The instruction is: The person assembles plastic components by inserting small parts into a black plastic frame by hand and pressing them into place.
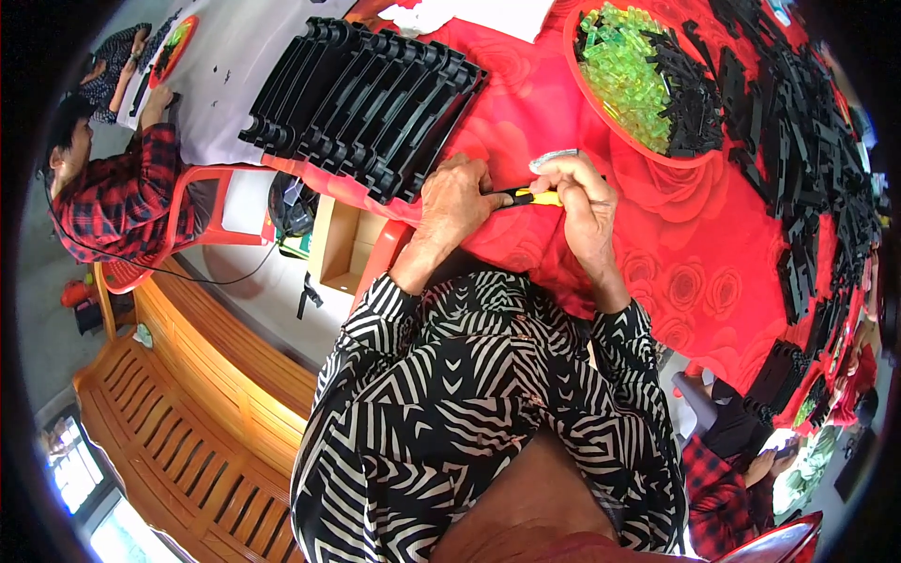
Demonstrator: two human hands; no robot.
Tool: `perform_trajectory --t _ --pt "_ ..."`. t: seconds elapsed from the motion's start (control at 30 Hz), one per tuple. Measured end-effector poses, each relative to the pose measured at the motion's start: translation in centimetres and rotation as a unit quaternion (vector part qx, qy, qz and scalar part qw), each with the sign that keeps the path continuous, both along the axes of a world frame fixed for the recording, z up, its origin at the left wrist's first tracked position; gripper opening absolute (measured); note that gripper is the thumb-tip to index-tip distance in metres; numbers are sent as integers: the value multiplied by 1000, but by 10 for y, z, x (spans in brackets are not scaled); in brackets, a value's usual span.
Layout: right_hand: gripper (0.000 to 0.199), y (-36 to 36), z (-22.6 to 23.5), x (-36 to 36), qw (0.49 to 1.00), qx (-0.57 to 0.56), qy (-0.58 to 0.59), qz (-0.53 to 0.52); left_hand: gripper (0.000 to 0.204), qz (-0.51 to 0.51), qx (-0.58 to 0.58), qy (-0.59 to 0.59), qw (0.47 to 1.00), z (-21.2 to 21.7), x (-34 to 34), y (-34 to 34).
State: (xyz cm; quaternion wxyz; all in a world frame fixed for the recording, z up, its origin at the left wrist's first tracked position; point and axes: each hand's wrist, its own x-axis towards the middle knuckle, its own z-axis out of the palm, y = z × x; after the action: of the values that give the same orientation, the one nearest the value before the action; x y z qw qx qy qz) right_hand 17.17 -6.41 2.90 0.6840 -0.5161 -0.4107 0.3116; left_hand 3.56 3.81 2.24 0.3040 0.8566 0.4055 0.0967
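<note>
Over the red rose-patterned cloth, my left hand (455, 199) is closed, its thumb and fingers pinching a small black plastic piece (511, 197). My right hand (587, 202) is closed on a small bright yellow object (544, 198), which meets the black piece end to end. Fingers hide most of the yellow object, so its exact kind cannot be made out. Something silvery (554, 158) covers or lies at the right index fingertip. Just beyond my left hand stands a row of black ribbed plastic parts (366, 94), lined up side by side.
A red round tray (648, 158) at the far right holds green translucent pieces (624, 75) and black strips (693, 94). Many loose black parts (812, 178) spread along the right. A wooden bench (188, 422) is lower left. People in checked shirts sit left (122, 197) and lower right (718, 488).
</note>
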Motion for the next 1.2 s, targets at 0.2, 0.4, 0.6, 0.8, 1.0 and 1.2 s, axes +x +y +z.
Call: perform_trajectory --t 0.2,0.4,0.6,0.8,1.0,1.2 --pt "31 6 -3 -1 995 40 76 -55 34 -8 3 -10 1000 0 0 -1" --pt "30 16 0 -8 994 13 64 -89 35 -10 6 -3 1000 0 0 -2" --pt "30 18 0 -10 993 -16 52 -106 33 -7 21 -30 999 -3 0 -4" --pt "30 14 -3 -14 994 -4 67 -90 32 -13 43 -38 998 -3 1 -5" --pt "28 21 9 -14 990 -28 83 -109 33 -19 41 -39 998 -3 1 -3" --pt "26 -30 45 31 952 41 17 -304 35 -20 52 -45 997 -4 -2 -4"
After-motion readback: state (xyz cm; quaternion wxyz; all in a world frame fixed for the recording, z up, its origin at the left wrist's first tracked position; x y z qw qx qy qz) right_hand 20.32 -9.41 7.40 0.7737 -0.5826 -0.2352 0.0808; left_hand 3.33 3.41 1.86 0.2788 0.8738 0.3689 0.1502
